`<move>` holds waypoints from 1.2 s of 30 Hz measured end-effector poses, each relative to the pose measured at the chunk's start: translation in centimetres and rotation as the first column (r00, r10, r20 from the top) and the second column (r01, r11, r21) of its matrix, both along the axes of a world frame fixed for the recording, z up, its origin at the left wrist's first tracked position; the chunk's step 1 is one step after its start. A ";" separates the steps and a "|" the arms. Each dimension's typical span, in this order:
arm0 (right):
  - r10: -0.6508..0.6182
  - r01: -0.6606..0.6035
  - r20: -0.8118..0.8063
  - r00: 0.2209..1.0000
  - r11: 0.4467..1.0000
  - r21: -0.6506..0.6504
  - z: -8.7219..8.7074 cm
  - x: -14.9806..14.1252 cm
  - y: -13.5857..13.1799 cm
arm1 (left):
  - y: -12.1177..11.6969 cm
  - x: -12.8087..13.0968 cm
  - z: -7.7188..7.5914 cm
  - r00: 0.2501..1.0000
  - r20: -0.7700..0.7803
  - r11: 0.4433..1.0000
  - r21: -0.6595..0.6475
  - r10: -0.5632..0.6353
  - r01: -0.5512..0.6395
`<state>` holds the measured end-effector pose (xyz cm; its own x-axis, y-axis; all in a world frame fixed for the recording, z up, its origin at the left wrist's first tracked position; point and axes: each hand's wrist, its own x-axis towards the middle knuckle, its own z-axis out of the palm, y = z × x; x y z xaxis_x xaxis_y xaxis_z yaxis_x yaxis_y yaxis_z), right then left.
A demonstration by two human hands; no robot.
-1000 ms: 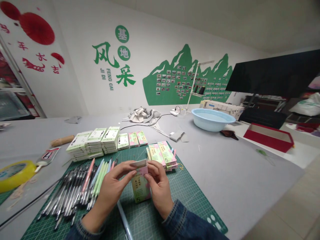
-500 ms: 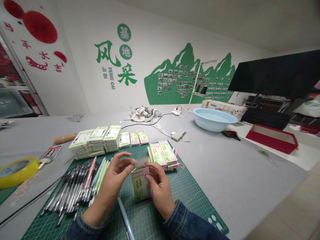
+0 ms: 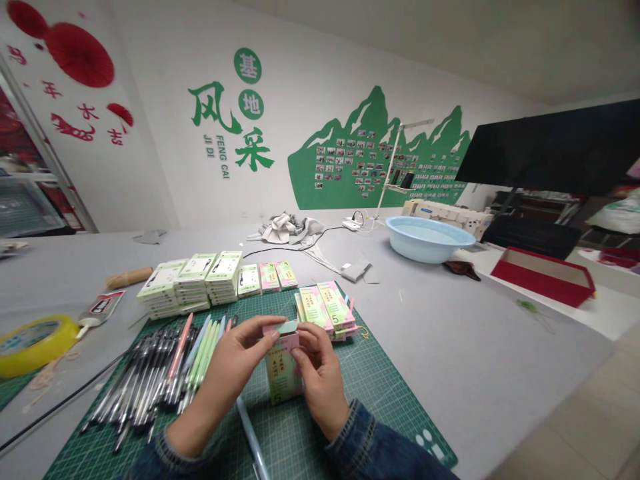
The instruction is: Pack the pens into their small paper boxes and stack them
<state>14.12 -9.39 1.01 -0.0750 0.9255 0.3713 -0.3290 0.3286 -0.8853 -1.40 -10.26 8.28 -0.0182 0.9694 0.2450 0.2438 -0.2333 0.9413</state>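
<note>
A small pink-and-green printed box (image 3: 284,373) stands upright on the green cutting mat (image 3: 380,393). My left hand (image 3: 245,353) pinches the top left of the box at its flap, fingers reaching over the top edge. Around the right side of the box, my right hand (image 3: 320,367) is closed, thumb on the front face and fingers behind. A blue pen (image 3: 251,437) lies on the mat just below the box. To the left of my left hand lie green pens (image 3: 204,357) and a pile of clear pens with black caps (image 3: 143,380).
Behind my hands are stacks of white-and-green boxes (image 3: 223,277) and a group of pink-and-green boxes (image 3: 327,307). Yellow tape (image 3: 43,343) and a glue tube (image 3: 103,307) lie left. A blue basin (image 3: 430,240) and a red box (image 3: 543,277) stand to the right.
The raised flap on top of the box has been folded down towards the opening. My left hand has shifted slightly right over the box top; my right hand keeps its hold.
</note>
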 end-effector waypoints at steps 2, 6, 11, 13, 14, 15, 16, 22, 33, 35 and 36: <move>-0.003 0.003 -0.002 1.000 1.000 0.001 -0.2 0.0 0.0 | 0.0 0.3 0.3 1.000 -0.001 1.000 -0.008 0.020 -0.020; -0.024 0.024 0.011 1.000 1.000 0.015 -0.4 0.0 -0.1 | -0.2 0.7 0.8 0.998 -0.046 0.999 -0.011 0.049 -0.049; -0.041 0.040 0.031 0.999 0.999 0.033 -0.3 0.1 -0.2 | -0.3 0.5 0.3 0.992 -0.121 0.999 0.020 0.044 -0.042; -0.051 0.047 0.082 0.995 0.997 0.053 -0.1 0.2 -0.2 | -0.3 0.3 -0.2 0.989 -0.141 0.998 0.061 0.043 -0.035; -0.065 0.059 0.107 0.992 0.996 0.064 0.0 0.2 -0.2 | -0.3 0.2 -0.5 0.989 -0.143 0.996 0.081 0.035 -0.024; -0.082 0.073 0.128 0.988 0.995 0.073 0.0 0.2 -0.2 | -0.4 0.2 -0.8 0.990 -0.141 0.995 0.100 0.023 -0.009; -0.096 0.085 0.142 0.985 0.993 0.082 0.1 0.2 -0.1 | -0.5 0.2 -1.0 0.990 -0.138 0.993 0.117 0.011 0.005; -0.067 0.054 0.176 0.982 0.995 0.080 0.1 0.2 -0.1 | -0.5 0.0 -2.2 0.989 -0.146 0.982 0.186 0.039 -0.011; -0.439 0.166 0.709 0.551 0.891 0.423 0.4 0.4 -0.4 | 3.4 -1.3 -3.8 0.933 0.278 0.973 -0.056 0.229 -0.222; -0.559 0.305 0.707 0.434 0.829 0.468 1.5 1.8 1.6 | 3.8 -2.1 -4.1 0.930 0.271 0.968 -0.017 0.247 -0.252; -0.596 0.385 0.723 0.348 0.795 0.470 2.1 2.5 2.8 | 3.9 -2.7 -4.3 0.938 0.227 0.963 0.005 0.263 -0.271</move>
<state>16.67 -6.60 3.15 0.0124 0.8226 0.5685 0.7687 0.3557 -0.5315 -4.15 -6.36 3.98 -0.3331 0.9119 0.2397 0.0878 -0.2231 0.9708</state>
